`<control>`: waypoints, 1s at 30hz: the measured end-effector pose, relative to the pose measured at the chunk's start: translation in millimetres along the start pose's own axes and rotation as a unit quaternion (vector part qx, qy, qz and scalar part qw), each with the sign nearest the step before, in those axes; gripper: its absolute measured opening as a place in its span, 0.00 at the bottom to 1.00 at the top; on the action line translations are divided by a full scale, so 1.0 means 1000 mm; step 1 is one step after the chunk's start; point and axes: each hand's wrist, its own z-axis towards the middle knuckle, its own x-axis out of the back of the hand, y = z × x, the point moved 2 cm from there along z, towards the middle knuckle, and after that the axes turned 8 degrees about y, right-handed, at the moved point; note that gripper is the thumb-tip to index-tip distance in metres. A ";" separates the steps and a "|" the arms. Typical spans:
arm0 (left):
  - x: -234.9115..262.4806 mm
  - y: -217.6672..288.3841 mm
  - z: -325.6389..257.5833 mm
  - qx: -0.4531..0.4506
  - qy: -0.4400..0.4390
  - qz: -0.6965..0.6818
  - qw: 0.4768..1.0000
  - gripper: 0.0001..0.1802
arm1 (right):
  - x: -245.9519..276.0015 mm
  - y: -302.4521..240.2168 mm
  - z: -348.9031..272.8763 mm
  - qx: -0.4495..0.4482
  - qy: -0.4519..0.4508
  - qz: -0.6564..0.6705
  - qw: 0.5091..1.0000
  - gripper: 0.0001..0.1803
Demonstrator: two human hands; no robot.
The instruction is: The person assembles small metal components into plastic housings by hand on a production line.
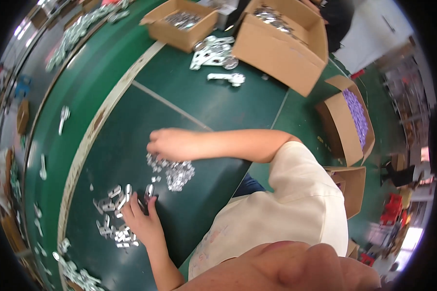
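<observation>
My right hand (171, 143) reaches across the dark green table (213, 106), knuckles up, fingers curled down onto the top of a heap of small shiny metal pieces (176, 173); what the fingers hold is hidden. My left hand (142, 218) comes in from the lower edge, and its fingertips pinch a small metal part (148, 191) beside a dark piece. Just left of that hand lie rows of small silver metal parts (114, 213), some of them touching its side.
Open cardboard boxes of metal parts stand at the far edge (179, 26) (281, 43), with flat silver brackets (213, 51) between them. A box of purple pieces (357, 116) stands at the right. More metal parts line the conveyor strip (75, 34) at the left.
</observation>
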 end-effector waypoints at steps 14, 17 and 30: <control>-0.012 0.006 0.021 -0.071 -0.027 -0.095 0.993 0.23 | 0.005 -0.007 -0.005 -0.047 0.076 0.030 0.996 0.14; -0.003 -0.014 0.005 -0.038 -0.011 -0.113 0.993 0.12 | 0.006 -0.026 -0.004 -0.071 0.085 0.081 0.991 0.09; -0.014 0.014 -0.005 -0.016 -0.052 -0.172 0.984 0.21 | 0.010 -0.023 0.009 -0.095 0.088 0.086 0.988 0.08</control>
